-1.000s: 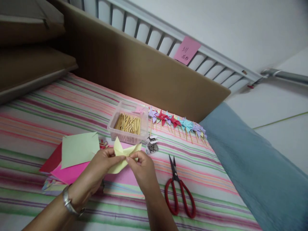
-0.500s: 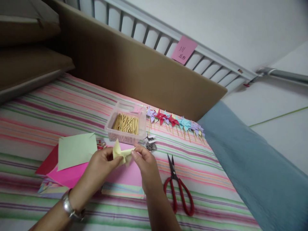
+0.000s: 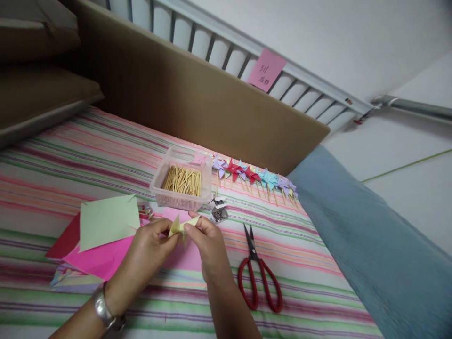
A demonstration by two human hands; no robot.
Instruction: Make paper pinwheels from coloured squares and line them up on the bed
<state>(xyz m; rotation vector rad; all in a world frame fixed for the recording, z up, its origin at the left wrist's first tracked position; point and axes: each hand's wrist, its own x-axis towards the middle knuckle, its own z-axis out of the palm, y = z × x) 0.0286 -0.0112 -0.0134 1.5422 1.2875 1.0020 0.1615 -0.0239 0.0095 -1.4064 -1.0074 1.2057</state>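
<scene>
Between my two hands is a pale yellow paper pinwheel (image 3: pixel 179 227), its corners folded in toward the middle. My left hand (image 3: pixel 154 238) pinches its left side; a silver bracelet circles that wrist. The fingers of my right hand (image 3: pixel 206 240) close on its right side, and the thumb presses near the centre. Beneath the hands lies a pink paper sheet (image 3: pixel 183 258) on top of other coloured sheets. To the left, a pale green square (image 3: pixel 109 221) with slits at its corners rests over a bright pink sheet (image 3: pixel 102 259) and a red one (image 3: pixel 65 235).
A clear plastic box (image 3: pixel 181 197) holds many short wooden sticks (image 3: pixel 181 180). Finished pinwheels (image 3: pixel 252 175) on sticks line the cardboard (image 3: pixel 197 99) behind. Small metal fasteners (image 3: pixel 219 215) sit beside the box. Red-handled scissors (image 3: pixel 253 256) lie open at right on the striped cloth (image 3: pixel 310 282).
My right hand has moved slightly left, bringing its thumb onto the middle of the yellow pinwheel. The whole view has shifted a little.
</scene>
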